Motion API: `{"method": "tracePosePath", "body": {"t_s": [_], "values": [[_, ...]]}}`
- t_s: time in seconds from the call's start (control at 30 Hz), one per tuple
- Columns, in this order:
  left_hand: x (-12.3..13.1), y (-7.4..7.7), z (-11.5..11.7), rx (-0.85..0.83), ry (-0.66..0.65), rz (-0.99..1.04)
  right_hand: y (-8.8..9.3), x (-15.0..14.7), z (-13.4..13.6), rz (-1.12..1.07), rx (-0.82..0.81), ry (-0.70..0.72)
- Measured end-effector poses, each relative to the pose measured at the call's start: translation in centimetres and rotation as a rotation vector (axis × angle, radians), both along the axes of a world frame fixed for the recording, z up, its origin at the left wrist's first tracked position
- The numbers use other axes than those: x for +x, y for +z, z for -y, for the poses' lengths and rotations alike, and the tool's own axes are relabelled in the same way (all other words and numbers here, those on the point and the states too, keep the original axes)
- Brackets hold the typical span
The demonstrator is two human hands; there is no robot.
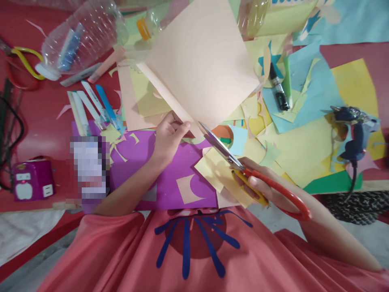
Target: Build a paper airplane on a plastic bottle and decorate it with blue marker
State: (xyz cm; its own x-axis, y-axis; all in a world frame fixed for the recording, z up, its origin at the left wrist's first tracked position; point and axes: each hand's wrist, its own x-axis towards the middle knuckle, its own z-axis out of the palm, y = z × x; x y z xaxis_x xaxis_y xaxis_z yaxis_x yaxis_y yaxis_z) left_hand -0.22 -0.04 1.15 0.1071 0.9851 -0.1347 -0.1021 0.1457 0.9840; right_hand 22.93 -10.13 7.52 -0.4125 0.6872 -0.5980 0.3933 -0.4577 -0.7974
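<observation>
A large sheet of pale peach paper [203,61] is held up over the table, its left side partly separated as a long strip [170,95]. My left hand [172,136] pinches the near end of this paper between thumb and fingers. In my right hand [258,182] are scissors [223,148] with one red and one yellow handle. Their blades point away to the upper left, and the tips meet the paper's near corner close to my left thumb. Below the hands lies purple paper [130,170] with cut yellow and peach pieces on it.
Plastic bottles [88,36] lie at the back left, near several pens [91,103] and other yellow-handled scissors [28,61]. A blurred phone [91,166] and a purple box [33,180] sit left. A black marker [278,89] and a blue glue gun [355,134] lie right among coloured paper.
</observation>
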Motion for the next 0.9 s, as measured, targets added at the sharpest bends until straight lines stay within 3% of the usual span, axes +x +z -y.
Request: {"method": "tracePosePath", "body": {"t_s": [0.27,0.53,0.9], "values": [[0.1,0.5,0.2,-0.05,0.009,-0.003,0.3,-0.8,-0.4,-0.037,-0.09,-0.054],[0.2,0.4,0.3,-0.064,0.011,0.017,-0.7,-0.2,-0.4,-0.085,-0.082,0.025],[0.2,0.6,0.2,-0.04,0.007,0.033,-0.1,-1.1,-0.3,-0.122,-0.09,-0.096]]}}
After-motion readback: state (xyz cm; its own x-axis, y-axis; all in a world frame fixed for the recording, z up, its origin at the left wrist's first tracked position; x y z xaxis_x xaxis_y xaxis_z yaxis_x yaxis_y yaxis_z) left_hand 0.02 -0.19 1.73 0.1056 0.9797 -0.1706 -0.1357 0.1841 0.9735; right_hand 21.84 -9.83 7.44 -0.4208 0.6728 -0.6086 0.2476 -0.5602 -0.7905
